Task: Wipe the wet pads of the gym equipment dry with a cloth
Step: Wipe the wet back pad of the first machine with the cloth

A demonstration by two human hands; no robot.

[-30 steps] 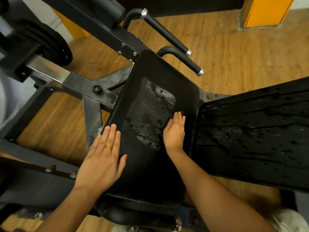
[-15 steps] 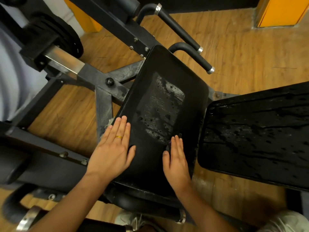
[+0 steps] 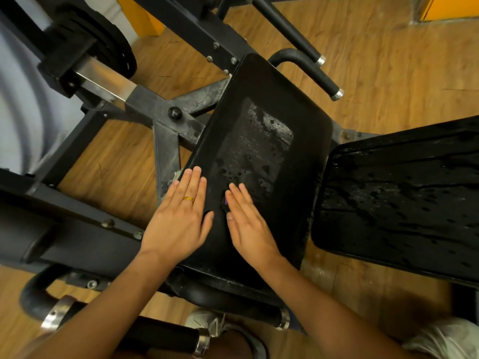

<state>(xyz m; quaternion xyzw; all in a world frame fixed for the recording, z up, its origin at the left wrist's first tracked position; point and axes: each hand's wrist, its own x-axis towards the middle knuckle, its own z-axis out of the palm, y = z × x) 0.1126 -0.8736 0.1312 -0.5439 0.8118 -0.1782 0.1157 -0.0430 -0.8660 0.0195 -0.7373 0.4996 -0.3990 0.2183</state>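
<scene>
- Left hand [image 3: 178, 216] and right hand [image 3: 246, 224] lay flat on near pad [image 3: 272, 104], grip unclenched, fingers straight; dark cloth [image 3: 225, 203] barely showed by right thumb
- Risk: the flat palm could slip off the cloth, smearing wet patch [image 3: 256, 151]

Two hands are shown: a left hand [image 3: 178, 224] and a right hand [image 3: 248, 226], with one gold ring [image 3: 188, 199] worn on the left. Two black pads are counted, a middle pad [image 3: 272, 99] and a right pad [image 3: 401, 203], and two grip bars are seen beyond them, a far bar [image 3: 287, 27] and a near bar [image 3: 316, 73]. Two pale shoes are glimpsed at the bottom edge, a left shoe [image 3: 206, 321] and a right shoe [image 3: 445, 340].
</scene>
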